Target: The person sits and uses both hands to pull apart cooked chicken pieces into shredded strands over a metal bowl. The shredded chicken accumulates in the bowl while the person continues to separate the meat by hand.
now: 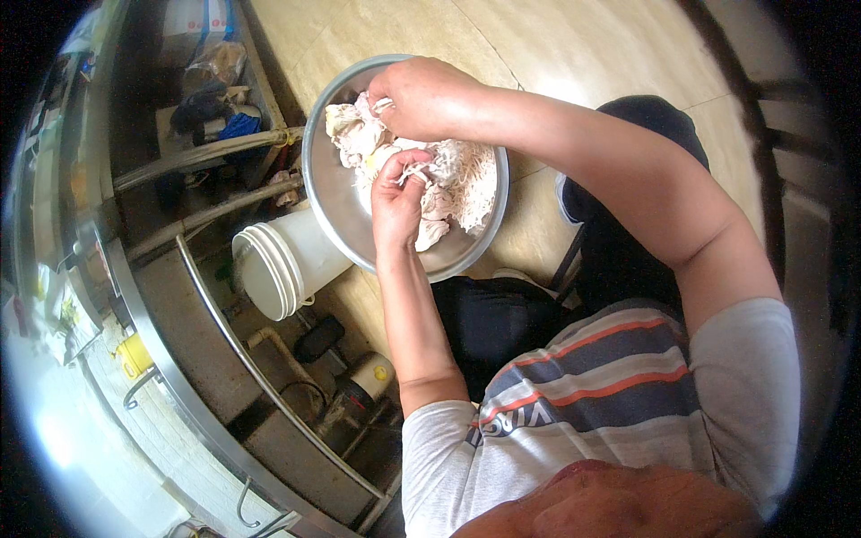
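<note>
A wide stainless steel bowl (327,202) is in front of me, close to my knees. Pale meat chunks, likely cooked chicken (356,134), lie in its far left part. A heap of thin meat shreds (474,185) fills its right side. Over the middle of the bowl, my left hand (398,202) pinches a few meat strips (418,171) between thumb and fingers. My right hand (424,97) is curled at the far rim, with a pale bit of meat (382,105) showing at its fingers. Its palm is hidden from view.
A white plastic bucket (269,269) stands left of the bowl, partly behind it. Further left runs a metal worktable edge (181,410) with rails and a lower shelf of bags and boxes. A yellow container (133,355) sits on the worktop. Tiled floor (605,40) lies beyond the bowl.
</note>
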A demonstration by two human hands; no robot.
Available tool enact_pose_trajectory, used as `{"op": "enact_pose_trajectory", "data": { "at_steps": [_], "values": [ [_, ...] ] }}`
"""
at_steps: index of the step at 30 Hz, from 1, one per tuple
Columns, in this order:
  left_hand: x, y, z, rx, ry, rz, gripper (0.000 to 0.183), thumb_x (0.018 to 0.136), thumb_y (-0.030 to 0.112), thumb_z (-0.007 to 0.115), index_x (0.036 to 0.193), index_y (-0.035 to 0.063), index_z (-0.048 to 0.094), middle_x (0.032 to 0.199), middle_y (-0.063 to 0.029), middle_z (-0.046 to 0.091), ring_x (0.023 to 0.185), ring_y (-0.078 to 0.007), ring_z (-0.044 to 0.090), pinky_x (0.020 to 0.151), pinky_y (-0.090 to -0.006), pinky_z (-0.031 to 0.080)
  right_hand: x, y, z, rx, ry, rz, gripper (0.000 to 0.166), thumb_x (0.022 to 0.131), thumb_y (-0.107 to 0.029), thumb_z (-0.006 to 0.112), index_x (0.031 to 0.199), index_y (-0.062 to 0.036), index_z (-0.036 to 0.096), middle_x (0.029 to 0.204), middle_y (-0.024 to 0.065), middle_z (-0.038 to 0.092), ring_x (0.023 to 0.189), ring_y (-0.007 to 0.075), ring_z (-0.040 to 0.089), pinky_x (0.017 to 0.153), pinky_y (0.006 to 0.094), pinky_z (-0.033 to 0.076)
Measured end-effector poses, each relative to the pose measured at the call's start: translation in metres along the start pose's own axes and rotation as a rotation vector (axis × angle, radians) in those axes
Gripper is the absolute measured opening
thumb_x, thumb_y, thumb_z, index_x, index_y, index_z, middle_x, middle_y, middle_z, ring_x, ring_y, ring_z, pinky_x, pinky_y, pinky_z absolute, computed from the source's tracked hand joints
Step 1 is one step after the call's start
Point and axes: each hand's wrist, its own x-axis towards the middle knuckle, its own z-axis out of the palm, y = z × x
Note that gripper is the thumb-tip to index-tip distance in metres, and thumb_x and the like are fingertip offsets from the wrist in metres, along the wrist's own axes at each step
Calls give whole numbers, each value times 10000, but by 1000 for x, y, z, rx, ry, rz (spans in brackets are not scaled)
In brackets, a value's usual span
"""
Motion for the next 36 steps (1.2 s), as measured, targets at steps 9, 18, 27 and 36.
{"op": "enact_pose_trajectory", "data": {
  "at_steps": [9, 18, 27, 36],
  "values": [
    [-8, -25, -6, -51, 35, 25, 279, 753, -84, 562, 1016, 8, 572, 970, -71, 582, 851, -150, 557, 747, -254, 457, -3, -5, -5, 2, -12, -19, 181, 722, -126, 520, 853, -72, 633, 804, 150, 620, 793, 306, 589, 726, 396, 458],
    [12, -99, 5, 408, -40, -200, 387, 735, 63, 659, 1077, 1, 488, 783, -47, 577, 649, -93, 512, 506, -195, 412, -14, -21, -18, 38, -79, -45, 203, 743, -144, 521, 900, -83, 634, 850, 148, 617, 821, 299, 584, 757, 385, 450],
    [15, -74, -9, 199, -105, 38, 249, 654, -145, 544, 774, 71, 510, 883, -25, 550, 772, -107, 539, 670, -223, 444, -13, -15, -20, 27, -81, -68, 215, 730, -137, 516, 900, -85, 637, 834, 156, 620, 812, 303, 589, 751, 389, 456],
    [10, -40, -4, -253, -135, -178, 253, 736, -87, 583, 951, 39, 541, 931, -28, 554, 798, -91, 548, 712, -220, 468, -12, -16, -18, 18, -54, -86, 218, 722, -135, 519, 895, -77, 637, 813, 165, 616, 787, 305, 591, 739, 386, 458]
  ]
}}
